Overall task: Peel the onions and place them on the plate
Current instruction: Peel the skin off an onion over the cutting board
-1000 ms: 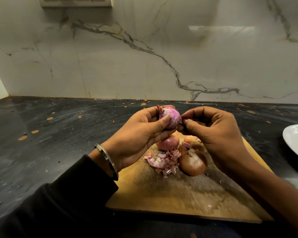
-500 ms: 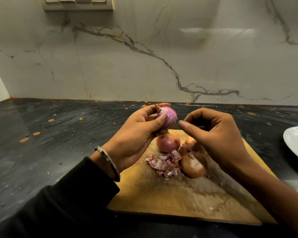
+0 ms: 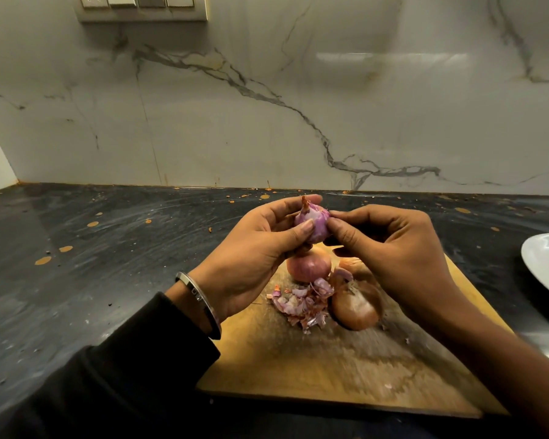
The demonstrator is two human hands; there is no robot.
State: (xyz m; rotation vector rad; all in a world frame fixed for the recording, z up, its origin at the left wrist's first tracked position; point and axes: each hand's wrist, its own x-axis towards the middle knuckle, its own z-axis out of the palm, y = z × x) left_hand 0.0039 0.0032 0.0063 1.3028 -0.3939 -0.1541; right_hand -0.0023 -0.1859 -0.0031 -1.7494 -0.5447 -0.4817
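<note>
The left hand (image 3: 251,258) held a small purple onion (image 3: 313,221) up in the air, in the middle of the frame, above the wooden board (image 3: 330,359). Its grip was curled around the onion, with the thumb pressed on the front. The right hand (image 3: 393,248) touched the onion's right side, and its fingertips (image 3: 336,229) were pressed together there, it seemed on a bit of skin, though the skin was too small to see well. The onion looked light and hard, but its bare side looked shiny, so it was probably slippery. The dry skin was likely thin and would tear easily. A good place to take hold looked like the loose edge near the pointy top. Under the hands, two more onions lay on the board: a pink onion (image 3: 308,267) and a brown onion (image 3: 355,307). A pile of peels (image 3: 301,304) lay just beside them. The white plate (image 3: 545,267) sat at the right edge of the frame on the dark worktop (image 3: 108,248), well apart from the onions, with nothing seen on the part that showed.
</note>
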